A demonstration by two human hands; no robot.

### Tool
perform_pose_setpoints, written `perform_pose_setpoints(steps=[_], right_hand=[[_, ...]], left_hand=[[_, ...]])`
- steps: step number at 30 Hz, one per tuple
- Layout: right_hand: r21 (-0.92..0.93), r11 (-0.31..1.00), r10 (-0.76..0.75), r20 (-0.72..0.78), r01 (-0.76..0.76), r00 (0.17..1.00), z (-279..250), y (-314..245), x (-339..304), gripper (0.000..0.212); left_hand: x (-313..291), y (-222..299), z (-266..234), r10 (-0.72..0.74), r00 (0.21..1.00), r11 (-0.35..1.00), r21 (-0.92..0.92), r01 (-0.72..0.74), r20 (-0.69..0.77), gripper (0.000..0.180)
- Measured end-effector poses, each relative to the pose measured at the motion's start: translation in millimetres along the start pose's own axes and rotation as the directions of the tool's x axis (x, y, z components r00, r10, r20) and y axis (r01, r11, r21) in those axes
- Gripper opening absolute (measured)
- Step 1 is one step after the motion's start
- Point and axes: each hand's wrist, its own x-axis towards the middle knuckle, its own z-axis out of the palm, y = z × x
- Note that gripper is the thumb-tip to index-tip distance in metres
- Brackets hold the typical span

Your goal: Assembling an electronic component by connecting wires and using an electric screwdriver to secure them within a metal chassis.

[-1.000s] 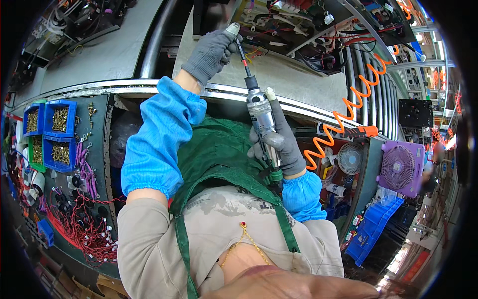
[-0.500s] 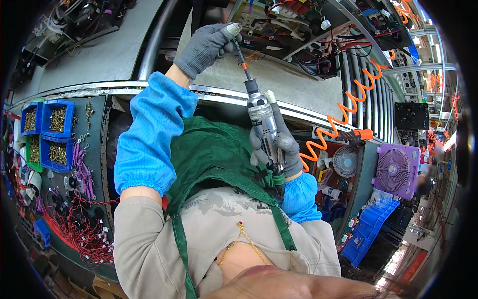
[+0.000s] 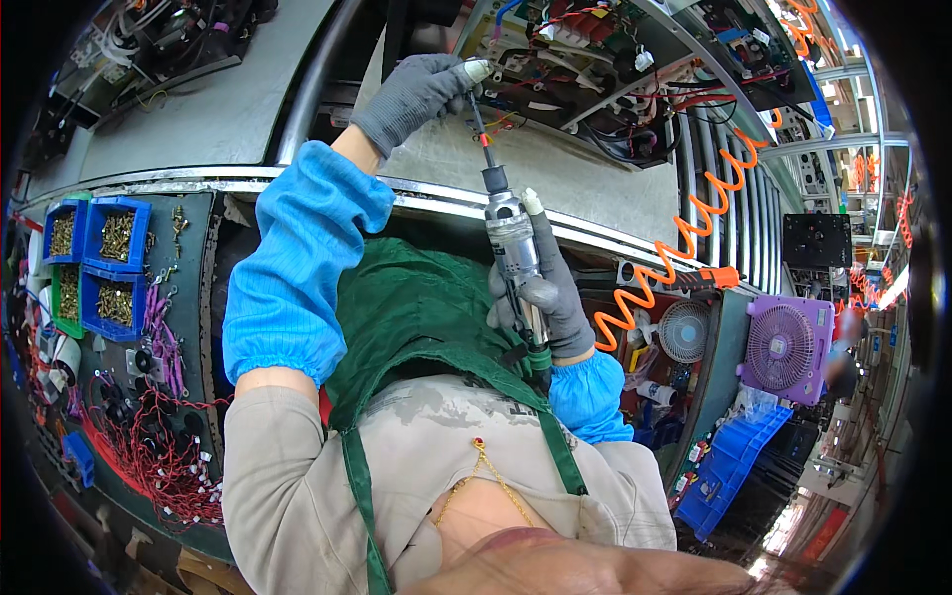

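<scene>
My right hand (image 3: pixel 547 294), in a grey glove, grips the silver body of a pneumatic screwdriver (image 3: pixel 512 241) that stands nearly upright. Its thin bit (image 3: pixel 480 130) points up toward an open electrical unit (image 3: pixel 585 59) full of red, black and white wires on the grey conveyor. My left hand (image 3: pixel 416 91), also in a grey glove, reaches forward and pinches the tip of the bit with thumb and forefinger. Blue sleeve covers (image 3: pixel 295 268) wrap both forearms over a green apron.
Blue bins (image 3: pixel 114 238) of brass screws sit at the left, above bundles of red wires (image 3: pixel 149 466). An orange coiled air hose (image 3: pixel 684 248) runs off to the right, past a white fan (image 3: pixel 684 331), a purple fan (image 3: pixel 780 347) and blue crates (image 3: pixel 729 466).
Both hands and the screwdriver have moved up and forward toward the electrical unit. The left hand stays at the bit's tip.
</scene>
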Motion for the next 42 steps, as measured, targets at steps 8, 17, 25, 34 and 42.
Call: perform_pose_setpoints(steps=[8, 17, 25, 34, 42], right_hand=[[-0.097, 0.995, -0.036, -0.021, 0.034, 0.999, -0.4, 2.6, 5.0, 0.109], [0.108, 0.976, -0.189, -0.022, 0.190, 0.982, -8.9, 2.8, 17.6, 0.110], [0.215, 0.961, -0.188, 0.062, 0.171, 0.980, -13.5, 1.2, 19.5, 0.104], [0.328, 0.928, -0.218, 0.098, 0.175, 0.971, -7.8, -12.6, 30.4, 0.098], [0.428, 0.858, -0.371, 0.137, 0.283, 0.918, -8.7, -21.4, 53.3, 0.084]], left_hand=[[0.6, 9.0, 3.3, -0.054, 0.999, 0.995, 0.086, 0.053, 0.005, 0.042], [32.5, 51.7, 20.1, 0.636, 0.742, 0.545, 0.804, -0.237, -0.213, 0.026], [45.9, 23.1, 17.3, 0.632, 0.741, 0.616, 0.728, -0.302, -0.228, 0.023], [48.8, 18.6, 20.8, 0.633, 0.711, 0.679, 0.662, -0.319, -0.306, 0.019], [58.0, 14.1, 45.3, 0.549, 0.638, 0.828, 0.453, -0.329, -0.540, 0.017]])
